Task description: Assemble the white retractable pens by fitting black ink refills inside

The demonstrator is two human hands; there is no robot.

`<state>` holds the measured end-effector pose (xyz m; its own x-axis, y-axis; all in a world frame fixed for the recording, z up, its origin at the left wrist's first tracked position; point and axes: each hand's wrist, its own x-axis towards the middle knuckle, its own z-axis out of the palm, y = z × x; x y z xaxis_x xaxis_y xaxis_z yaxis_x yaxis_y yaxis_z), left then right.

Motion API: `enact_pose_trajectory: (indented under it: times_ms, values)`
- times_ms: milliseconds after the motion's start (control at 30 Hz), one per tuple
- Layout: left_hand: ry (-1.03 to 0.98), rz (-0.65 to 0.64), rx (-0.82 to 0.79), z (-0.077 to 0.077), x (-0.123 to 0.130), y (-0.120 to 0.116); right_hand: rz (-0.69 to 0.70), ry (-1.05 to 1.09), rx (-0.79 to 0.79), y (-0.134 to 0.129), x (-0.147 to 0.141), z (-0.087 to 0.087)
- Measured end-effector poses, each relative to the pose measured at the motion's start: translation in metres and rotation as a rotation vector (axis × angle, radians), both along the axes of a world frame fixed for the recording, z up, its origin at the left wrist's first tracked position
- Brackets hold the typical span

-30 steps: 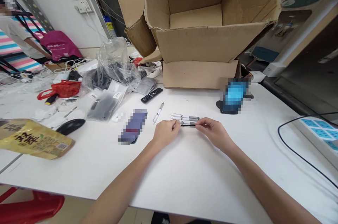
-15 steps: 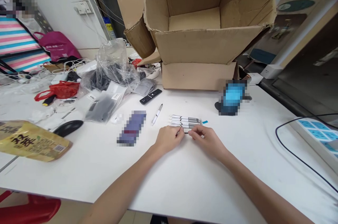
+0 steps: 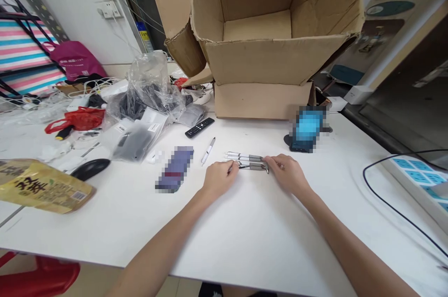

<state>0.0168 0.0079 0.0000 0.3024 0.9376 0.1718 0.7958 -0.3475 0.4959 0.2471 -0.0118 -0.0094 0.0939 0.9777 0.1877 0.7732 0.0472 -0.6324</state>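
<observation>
At a white table [image 3: 224, 236], a person's left hand [image 3: 220, 179] curls at the left ends of a row of pens [image 3: 247, 157], while the right hand [image 3: 287, 173] bunches its fingertips at their right ends; from here, I cannot tell whether either pinches one. A lone pen [image 3: 208, 151] lies just beyond the left hand, then a black remote [image 3: 199, 127], an open cardboard box [image 3: 264, 101] behind.

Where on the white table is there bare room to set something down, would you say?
Bare: the white table between the two forearms, and between the right hand and the black cable. Crowded: the left side, with the yellow pouch, red bag and plastic bags, and between right hand and left hand, with pens.
</observation>
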Motion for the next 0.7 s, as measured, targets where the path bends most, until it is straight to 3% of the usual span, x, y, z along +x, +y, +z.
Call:
enact_pose_trajectory:
  times_ms: [133,300,500,600,700]
  values:
    - [-0.009,0.010,0.000,0.003,-0.001,0.000,-0.057,-0.001,0.000,0.002,0.009,0.000]
    - [-0.014,0.015,0.002,0.005,-0.002,0.000,-0.236,-0.113,-0.039,-0.001,0.012,0.006]
    - [0.001,0.016,0.005,0.005,-0.002,0.000,-0.233,-0.330,-0.082,-0.003,0.012,-0.002]
    - [0.038,0.027,0.005,0.005,-0.002,0.001,-0.242,-0.239,-0.074,-0.001,0.015,-0.002]
    - [0.063,0.043,0.003,0.004,-0.002,0.001,-0.183,0.045,-0.029,0.000,0.016,0.007]
